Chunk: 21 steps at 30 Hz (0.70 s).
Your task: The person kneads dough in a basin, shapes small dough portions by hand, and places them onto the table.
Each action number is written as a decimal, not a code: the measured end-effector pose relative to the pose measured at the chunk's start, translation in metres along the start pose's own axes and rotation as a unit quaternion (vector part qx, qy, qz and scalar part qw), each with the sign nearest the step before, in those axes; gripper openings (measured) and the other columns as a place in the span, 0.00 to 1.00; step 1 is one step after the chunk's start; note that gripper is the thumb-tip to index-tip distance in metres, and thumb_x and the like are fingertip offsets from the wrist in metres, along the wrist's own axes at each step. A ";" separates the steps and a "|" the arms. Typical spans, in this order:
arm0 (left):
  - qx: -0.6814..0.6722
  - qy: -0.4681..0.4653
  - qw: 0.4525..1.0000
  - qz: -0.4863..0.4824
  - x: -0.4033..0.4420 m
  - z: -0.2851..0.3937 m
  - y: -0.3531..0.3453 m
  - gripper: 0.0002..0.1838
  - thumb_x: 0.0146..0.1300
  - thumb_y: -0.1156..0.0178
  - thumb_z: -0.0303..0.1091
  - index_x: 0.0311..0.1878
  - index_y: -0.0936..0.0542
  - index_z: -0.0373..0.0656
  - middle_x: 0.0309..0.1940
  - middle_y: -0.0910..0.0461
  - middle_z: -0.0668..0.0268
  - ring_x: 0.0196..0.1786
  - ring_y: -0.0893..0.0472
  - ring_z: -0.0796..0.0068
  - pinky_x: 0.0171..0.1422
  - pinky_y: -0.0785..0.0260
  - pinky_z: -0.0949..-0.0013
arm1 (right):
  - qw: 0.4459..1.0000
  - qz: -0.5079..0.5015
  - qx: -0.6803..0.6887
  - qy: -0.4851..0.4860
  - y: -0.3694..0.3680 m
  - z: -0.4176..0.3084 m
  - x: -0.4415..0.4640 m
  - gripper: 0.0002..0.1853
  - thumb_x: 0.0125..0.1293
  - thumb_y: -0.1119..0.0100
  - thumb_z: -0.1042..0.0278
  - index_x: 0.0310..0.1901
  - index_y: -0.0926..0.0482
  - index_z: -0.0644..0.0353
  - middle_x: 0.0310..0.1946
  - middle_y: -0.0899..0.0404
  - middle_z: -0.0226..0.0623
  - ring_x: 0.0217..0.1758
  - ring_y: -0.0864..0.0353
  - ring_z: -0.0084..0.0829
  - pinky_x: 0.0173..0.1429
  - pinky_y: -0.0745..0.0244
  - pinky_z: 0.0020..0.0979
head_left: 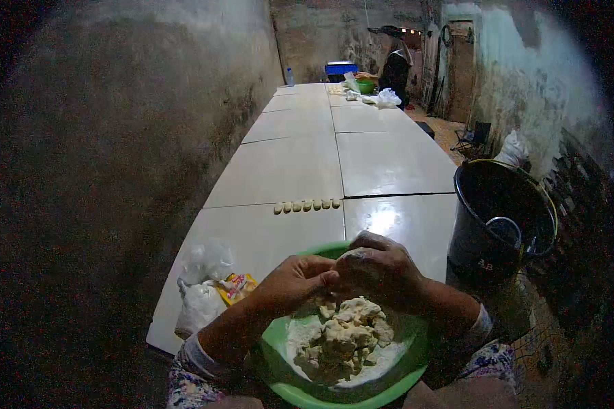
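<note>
Over a green bowl [419,373], my left hand [295,282] and my right hand [381,267] meet with their fingers bent inward. The left thumb and fingers pinch together against the right hand. Whatever lies between them is hidden by the fingers. Pale flour coats the right knuckles. Below, the bowl holds a lumpy heap of pale dough [351,330] with loose white flour around it. Beyond the bowl, several small shaped dough pieces [307,205] lie in a row on the white tabletop [280,167].
Plastic bags [205,300] and a yellow packet [237,288] lie left of the bowl. A large black bucket [481,238] stands at the right. At the far end are a person [394,68], another green bowl [366,86], a blue crate [341,69] and a bottle [290,76].
</note>
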<state>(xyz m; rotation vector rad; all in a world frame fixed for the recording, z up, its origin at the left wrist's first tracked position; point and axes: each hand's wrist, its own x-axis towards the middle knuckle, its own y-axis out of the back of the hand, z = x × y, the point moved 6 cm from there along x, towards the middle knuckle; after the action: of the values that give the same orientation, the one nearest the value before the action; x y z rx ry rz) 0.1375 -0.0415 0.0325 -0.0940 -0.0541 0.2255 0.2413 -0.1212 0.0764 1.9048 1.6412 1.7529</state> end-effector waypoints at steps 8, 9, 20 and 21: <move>0.017 0.004 0.999 0.050 -0.002 0.004 0.009 0.17 0.64 0.42 0.39 0.48 0.23 0.35 0.37 0.18 0.63 0.39 0.19 0.75 0.45 0.25 0.70 | 0.987 -0.023 0.151 -0.040 -0.001 0.005 0.005 0.12 0.55 0.36 0.72 0.42 0.22 0.61 0.37 0.27 0.42 0.42 0.24 0.38 0.46 0.27 0.33; 0.011 0.028 0.999 0.039 -0.001 0.001 0.009 0.18 0.65 0.43 0.41 0.49 0.23 0.35 0.39 0.19 0.62 0.40 0.19 0.74 0.46 0.25 0.69 | 0.987 -0.031 0.146 -0.053 -0.003 0.008 0.004 0.12 0.55 0.36 0.72 0.42 0.22 0.60 0.37 0.27 0.42 0.42 0.24 0.38 0.46 0.27 0.34; -0.012 0.011 0.999 0.052 0.003 -0.003 0.019 0.20 0.61 0.39 0.36 0.52 0.26 0.34 0.40 0.18 0.58 0.43 0.19 0.74 0.48 0.27 0.71 | 0.977 -0.013 0.199 -0.074 -0.003 0.009 0.003 0.13 0.55 0.37 0.75 0.43 0.24 0.62 0.44 0.29 0.40 0.47 0.27 0.34 0.52 0.31 0.30; -0.028 -0.007 0.998 0.064 0.004 -0.001 0.018 0.21 0.61 0.38 0.34 0.53 0.29 0.34 0.39 0.18 0.58 0.41 0.19 0.75 0.47 0.26 0.72 | 0.964 0.016 0.246 -0.105 -0.001 0.010 0.002 0.14 0.55 0.37 0.74 0.44 0.25 0.63 0.44 0.29 0.40 0.47 0.28 0.33 0.52 0.32 0.29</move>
<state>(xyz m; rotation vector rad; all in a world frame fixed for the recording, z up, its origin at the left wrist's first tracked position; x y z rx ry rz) 0.1375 -0.0233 0.0302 -0.1518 -0.0692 0.3535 0.2481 -0.1137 0.0739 2.2223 2.1113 1.1661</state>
